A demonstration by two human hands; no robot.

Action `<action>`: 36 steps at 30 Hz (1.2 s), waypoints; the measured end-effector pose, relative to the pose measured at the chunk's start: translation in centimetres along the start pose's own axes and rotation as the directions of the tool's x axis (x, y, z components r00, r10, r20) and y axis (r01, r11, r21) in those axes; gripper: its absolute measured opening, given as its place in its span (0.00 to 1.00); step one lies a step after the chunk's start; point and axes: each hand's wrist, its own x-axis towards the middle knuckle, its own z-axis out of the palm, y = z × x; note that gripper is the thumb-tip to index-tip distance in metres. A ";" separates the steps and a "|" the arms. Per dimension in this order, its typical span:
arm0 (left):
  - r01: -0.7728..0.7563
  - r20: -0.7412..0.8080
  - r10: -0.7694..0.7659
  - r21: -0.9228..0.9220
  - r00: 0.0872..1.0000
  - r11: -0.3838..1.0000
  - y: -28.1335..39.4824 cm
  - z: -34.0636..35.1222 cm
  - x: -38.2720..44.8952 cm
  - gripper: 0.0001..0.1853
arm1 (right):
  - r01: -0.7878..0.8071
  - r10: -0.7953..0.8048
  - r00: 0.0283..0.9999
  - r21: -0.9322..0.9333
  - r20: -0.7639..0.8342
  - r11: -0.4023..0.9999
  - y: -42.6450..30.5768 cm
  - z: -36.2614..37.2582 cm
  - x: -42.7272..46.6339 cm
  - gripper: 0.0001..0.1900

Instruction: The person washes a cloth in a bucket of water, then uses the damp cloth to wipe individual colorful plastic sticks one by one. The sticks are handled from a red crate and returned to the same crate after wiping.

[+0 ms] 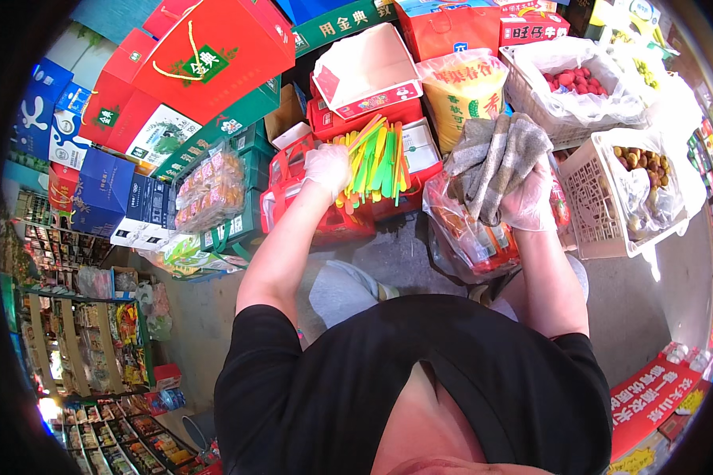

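Observation:
My left hand, in a clear thin glove, is closed on one side of a bundle of green, yellow and orange plastic sticks or straws. The bundle lies over red gift boxes, beside a white box. In my right hand, also gloved, is a grey striped cloth, bunched up and hanging over a clear plastic bag of red packages. An open white-lined carton stands behind the bundle. A yellow printed sack stands just behind the cloth.
Plastic crates with red fruit and brown fruit stand at right. Red gift boxes, blue boxes and stacked clear food packs crowd the left. Goods shelves line the lower left; a red banner is lower right.

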 end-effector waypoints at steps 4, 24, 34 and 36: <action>-0.007 -0.043 0.005 -0.045 0.999 0.999 -0.2 0.0 -0.5 0.13 | -0.001 0.001 1.000 -0.011 0.021 1.000 0.2 0.2 -0.1 0.19; -0.285 -0.350 0.155 -0.356 0.924 0.890 3.5 -8.0 -4.4 0.16 | -0.080 0.082 0.994 -0.040 0.077 0.996 1.6 -2.0 -0.3 0.22; -0.288 -0.138 0.254 -0.511 0.957 0.809 18.3 -11.1 -8.3 0.12 | -0.071 -0.024 0.962 -0.334 -0.270 0.940 4.3 -1.1 -1.5 0.22; -0.301 -0.134 0.272 -0.528 0.953 0.794 18.4 -11.4 -8.9 0.14 | -0.101 0.001 0.953 -0.316 -0.304 0.943 3.5 -2.0 -1.3 0.21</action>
